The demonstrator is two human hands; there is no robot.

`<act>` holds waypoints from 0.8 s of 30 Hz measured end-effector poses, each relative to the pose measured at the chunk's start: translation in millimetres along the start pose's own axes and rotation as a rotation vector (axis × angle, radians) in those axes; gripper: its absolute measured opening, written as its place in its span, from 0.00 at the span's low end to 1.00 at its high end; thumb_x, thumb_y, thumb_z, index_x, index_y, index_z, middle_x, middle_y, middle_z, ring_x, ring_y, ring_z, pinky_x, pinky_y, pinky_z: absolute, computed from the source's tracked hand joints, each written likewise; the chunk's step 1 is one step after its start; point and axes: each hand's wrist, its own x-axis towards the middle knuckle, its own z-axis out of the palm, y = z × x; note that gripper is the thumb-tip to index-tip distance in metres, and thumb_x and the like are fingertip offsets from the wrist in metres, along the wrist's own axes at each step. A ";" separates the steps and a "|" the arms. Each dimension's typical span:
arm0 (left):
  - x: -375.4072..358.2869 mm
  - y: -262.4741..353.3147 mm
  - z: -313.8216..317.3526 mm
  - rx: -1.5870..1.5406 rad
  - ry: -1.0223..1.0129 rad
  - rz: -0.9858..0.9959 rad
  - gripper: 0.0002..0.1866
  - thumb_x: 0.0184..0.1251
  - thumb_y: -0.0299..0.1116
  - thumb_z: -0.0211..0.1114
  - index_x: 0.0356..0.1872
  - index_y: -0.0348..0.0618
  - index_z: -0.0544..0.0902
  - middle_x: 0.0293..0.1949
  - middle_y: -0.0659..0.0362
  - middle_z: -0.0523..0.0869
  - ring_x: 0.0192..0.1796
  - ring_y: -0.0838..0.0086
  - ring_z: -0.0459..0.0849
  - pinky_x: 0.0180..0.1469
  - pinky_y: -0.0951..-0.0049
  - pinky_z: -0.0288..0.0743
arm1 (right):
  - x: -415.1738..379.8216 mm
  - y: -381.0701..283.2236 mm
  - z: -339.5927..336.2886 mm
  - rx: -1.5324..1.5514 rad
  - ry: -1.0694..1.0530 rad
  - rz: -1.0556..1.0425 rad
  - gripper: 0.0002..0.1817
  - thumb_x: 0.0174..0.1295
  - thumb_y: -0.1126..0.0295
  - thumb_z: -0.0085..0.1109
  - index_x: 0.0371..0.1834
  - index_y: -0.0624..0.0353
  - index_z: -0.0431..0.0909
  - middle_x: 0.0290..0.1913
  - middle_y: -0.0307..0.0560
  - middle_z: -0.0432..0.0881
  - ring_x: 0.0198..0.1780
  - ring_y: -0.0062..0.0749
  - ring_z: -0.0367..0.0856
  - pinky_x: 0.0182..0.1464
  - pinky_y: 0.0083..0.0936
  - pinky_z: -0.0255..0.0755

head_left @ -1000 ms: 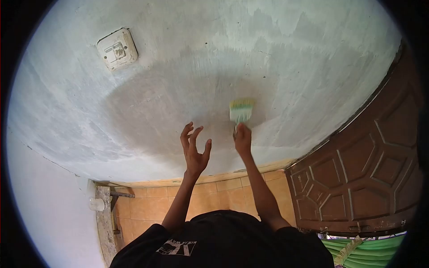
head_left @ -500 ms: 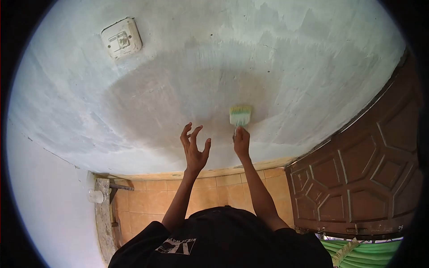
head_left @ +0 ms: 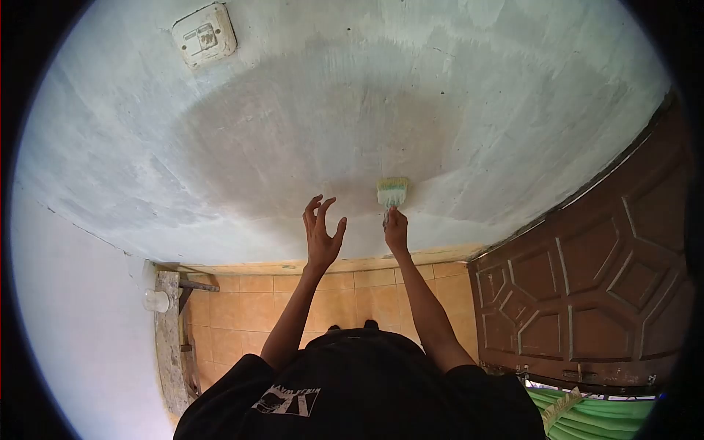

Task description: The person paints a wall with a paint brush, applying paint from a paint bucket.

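Note:
My right hand [head_left: 396, 232] grips the handle of a wide paint brush [head_left: 392, 192], its pale yellowish bristles up against the wall [head_left: 293, 132]. The brush sits near the lower edge of a darker, greyish patch on the pale wall. To the left of the brush, my left hand [head_left: 322, 235] is raised near the wall with its fingers apart and curved, holding nothing.
A switch plate [head_left: 204, 36] is fixed to the wall at upper left. A wooden bench [head_left: 170, 337] with a clear container [head_left: 155, 301] stands at left. Orange tiles [head_left: 293, 301] cover the floor. At right are a brown panelled door [head_left: 587, 293] and green cloth [head_left: 601, 414].
The view has tilted down, so the switch plate and wall patch appear higher. The brush has shifted slightly lower on the wall. My left hand remains open.

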 end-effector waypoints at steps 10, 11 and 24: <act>-41.7 -4.4 0.6 -0.037 -0.026 -0.052 0.26 0.60 0.29 0.67 0.61 0.48 0.72 0.62 0.49 0.67 0.63 0.52 0.66 0.62 0.54 0.64 | -63.0 47.9 -35.8 -0.218 0.036 0.251 0.30 0.73 0.47 0.41 0.17 0.57 0.63 0.14 0.33 0.61 0.17 0.20 0.62 0.21 0.24 0.59; -44.5 -1.7 1.3 -0.027 -0.030 -0.055 0.26 0.60 0.29 0.67 0.60 0.48 0.72 0.62 0.49 0.67 0.63 0.52 0.66 0.62 0.54 0.64 | -59.2 38.1 -31.6 -0.162 0.026 0.216 0.29 0.73 0.47 0.41 0.17 0.57 0.63 0.14 0.33 0.61 0.17 0.20 0.62 0.21 0.23 0.59; -83.5 -54.4 59.7 -0.003 -0.156 -0.088 0.27 0.61 0.33 0.67 0.62 0.50 0.70 0.64 0.47 0.65 0.65 0.49 0.64 0.63 0.52 0.63 | -77.5 83.0 -29.7 -0.067 0.053 0.439 0.31 0.68 0.37 0.41 0.16 0.49 0.60 0.13 0.29 0.58 0.13 0.15 0.57 0.16 0.18 0.53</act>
